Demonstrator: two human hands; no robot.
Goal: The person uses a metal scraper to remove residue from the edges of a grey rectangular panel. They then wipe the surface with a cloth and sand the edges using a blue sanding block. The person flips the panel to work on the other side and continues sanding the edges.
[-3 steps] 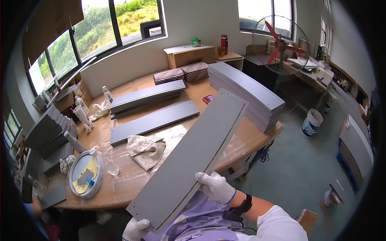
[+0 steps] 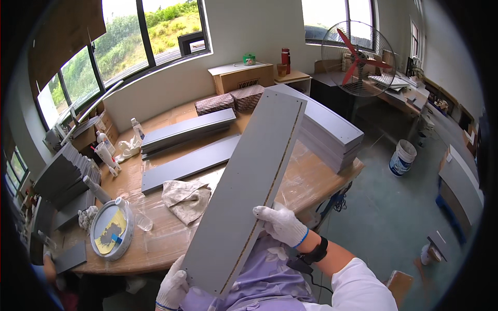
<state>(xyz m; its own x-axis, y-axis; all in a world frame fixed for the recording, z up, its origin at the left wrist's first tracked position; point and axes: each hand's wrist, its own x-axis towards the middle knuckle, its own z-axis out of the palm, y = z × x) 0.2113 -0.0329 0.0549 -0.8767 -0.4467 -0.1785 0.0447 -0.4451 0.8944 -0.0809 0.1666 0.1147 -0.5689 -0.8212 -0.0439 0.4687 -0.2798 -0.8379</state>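
A long grey panel [image 2: 233,192] with a brown groove along one side and small holes near its ends slants up from my lap over the table. My right hand [image 2: 282,224], in a white knit glove, grips its right edge below the middle, thumb lying on top by the groove. At the lower left corner my left hand [image 2: 174,286], gloved the same way, holds the near end; part of its fingers is behind the panel. A crumpled beige cloth [image 2: 185,201] lies on the table just left of the panel.
On the wrapped table [image 2: 155,249] are another grey panel [image 2: 189,161], a panel stack [image 2: 332,132] at right, a round tub [image 2: 111,228] with putty on yellow paper, and a clear bottle [image 2: 142,220]. A caged fan [image 2: 358,59] stands behind. Another person's hand [image 2: 49,269] shows at far left.
The panel has turned more upright, its far end swinging left and up across the stack. My right hand has risen slightly; my left hand has shifted a little up with the near end.
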